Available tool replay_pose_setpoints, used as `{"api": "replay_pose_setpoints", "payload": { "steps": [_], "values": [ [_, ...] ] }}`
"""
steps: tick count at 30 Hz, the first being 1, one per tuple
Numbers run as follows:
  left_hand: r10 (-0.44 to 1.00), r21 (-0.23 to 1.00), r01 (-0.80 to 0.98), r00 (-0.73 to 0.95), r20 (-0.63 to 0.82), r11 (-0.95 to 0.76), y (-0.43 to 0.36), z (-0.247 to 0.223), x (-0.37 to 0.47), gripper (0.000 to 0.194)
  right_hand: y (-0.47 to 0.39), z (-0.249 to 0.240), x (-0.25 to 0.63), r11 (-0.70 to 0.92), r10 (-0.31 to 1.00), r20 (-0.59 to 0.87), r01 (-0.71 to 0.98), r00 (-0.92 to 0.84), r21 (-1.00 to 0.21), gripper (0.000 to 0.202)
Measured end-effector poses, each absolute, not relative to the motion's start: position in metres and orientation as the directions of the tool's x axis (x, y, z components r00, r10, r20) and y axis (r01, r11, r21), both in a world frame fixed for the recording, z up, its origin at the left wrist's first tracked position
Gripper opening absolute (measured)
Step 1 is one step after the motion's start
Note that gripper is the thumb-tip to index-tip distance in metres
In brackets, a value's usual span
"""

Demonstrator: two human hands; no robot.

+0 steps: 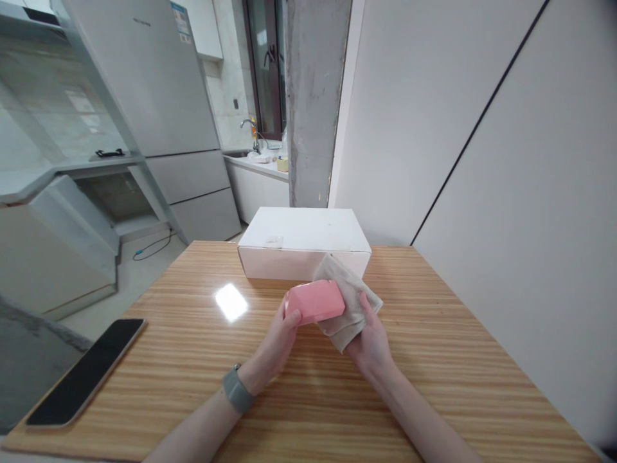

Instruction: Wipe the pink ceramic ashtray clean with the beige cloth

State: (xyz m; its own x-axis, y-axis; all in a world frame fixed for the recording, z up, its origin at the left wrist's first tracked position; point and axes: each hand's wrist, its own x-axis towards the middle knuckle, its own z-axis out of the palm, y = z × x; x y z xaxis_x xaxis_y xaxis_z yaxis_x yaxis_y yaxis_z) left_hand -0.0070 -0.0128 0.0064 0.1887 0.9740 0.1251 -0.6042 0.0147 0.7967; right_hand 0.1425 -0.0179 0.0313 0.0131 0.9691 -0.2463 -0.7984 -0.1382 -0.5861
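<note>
1 pink box [315, 302], long axis running left to right above the worktop [193, 360], left end held in the left hand's [284, 328] closed grip, right end against the folded cloth [344, 302] pinched in the right hand [373, 341].

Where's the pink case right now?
In the head view, the pink case is in the left hand, beside the grey cloth, in front of the white box.

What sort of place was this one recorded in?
Probably a home kitchen, or a room opening onto one: a tall fridge stands at the left, with a sink tap on the counter behind and a wooden table in front.
</note>
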Motion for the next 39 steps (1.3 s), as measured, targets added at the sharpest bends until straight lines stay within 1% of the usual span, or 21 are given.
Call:
{"api": "replay_pose_setpoints", "payload": {
  "steps": [3,5,8,10,14,17,19,21,25,27,29,31,33,36,39],
  "values": [
    [0.951,0.768,-0.624,0.301,0.069,0.142,-0.0149,0.0109,-0.007,0.065,-0.02,0.0322,0.1412,-0.139,0.972,-0.235,-0.781,0.01,-0.608,0.041],
    [0.943,0.773,-0.61,0.328,0.048,0.172,-0.0151,0.0123,-0.0074,0.067,-0.0209,0.0306,0.1402,-0.127,0.975,-0.223,-0.77,0.02,-0.625,0.041],
    [0.974,0.812,-0.576,0.224,0.041,0.099,-0.0146,0.0122,-0.0086,0.075,-0.0217,0.0264,0.1385,-0.122,0.978,-0.207,-0.76,0.018,-0.639,0.04],
    [0.989,0.851,-0.523,0.142,0.034,0.046,-0.0145,0.012,-0.0095,0.08,-0.0218,0.0239,0.1373,-0.121,0.979,-0.204,-0.756,0.018,-0.644,0.04],
    [0.997,0.926,-0.374,0.034,0.074,-0.056,-0.0158,0.0143,-0.0097,0.081,-0.0217,0.0239,0.1355,-0.123,0.981,-0.194,-0.776,0.0,-0.618,0.038],
    [0.996,0.944,-0.316,-0.026,0.089,-0.093,-0.017,0.0169,-0.0083,0.083,-0.0217,0.0275,0.1352,-0.147,0.98,-0.197,-0.794,-0.035,-0.59,0.035],
    [0.996,0.941,-0.326,-0.027,0.079,-0.084,-0.0171,0.0179,-0.0075,0.088,-0.0213,0.0293,0.1358,-0.148,0.981,-0.191,-0.793,-0.041,-0.59,0.034],
    [0.998,0.921,-0.388,0.014,0.059,-0.049,-0.0162,0.0179,-0.0071,0.089,-0.0204,0.0294,0.1371,-0.146,0.982,-0.183,-0.786,-0.043,-0.601,0.035],
    [0.987,0.799,-0.589,0.157,-0.029,0.118,-0.0128,0.0162,-0.0083,0.082,-0.0165,0.0249,0.1412,-0.149,0.977,-0.212,-0.789,-0.025,-0.596,0.038],
    [0.981,0.779,-0.607,0.188,-0.055,0.16,-0.0123,0.0151,-0.0096,0.084,-0.0145,0.0228,0.1432,-0.158,0.973,-0.23,-0.793,-0.023,-0.588,0.037],
    [0.982,0.806,-0.573,0.185,-0.047,0.147,-0.0135,0.0143,-0.0108,0.085,-0.0132,0.0225,0.1441,-0.169,0.971,-0.237,-0.79,-0.031,-0.59,0.037],
    [0.986,0.841,-0.533,0.166,-0.005,0.094,-0.0161,0.0139,-0.0116,0.084,-0.0131,0.0243,0.1439,-0.172,0.972,-0.231,-0.781,-0.036,-0.601,0.037],
    [0.989,0.861,-0.507,0.141,0.043,0.035,-0.0189,0.0139,-0.0118,0.087,-0.0142,0.0272,0.1428,-0.168,0.976,-0.212,-0.776,-0.045,-0.608,0.037],
    [0.985,0.85,-0.526,0.155,0.074,0.019,-0.0211,0.0138,-0.011,0.091,-0.0171,0.031,0.1415,-0.178,0.978,-0.194,-0.771,-0.072,-0.612,0.038],
    [0.974,0.804,-0.59,0.214,0.071,0.071,-0.0207,0.0126,-0.01,0.084,-0.02,0.0316,0.1417,-0.184,0.978,-0.193,-0.753,-0.077,-0.632,0.041]
  ]
}}
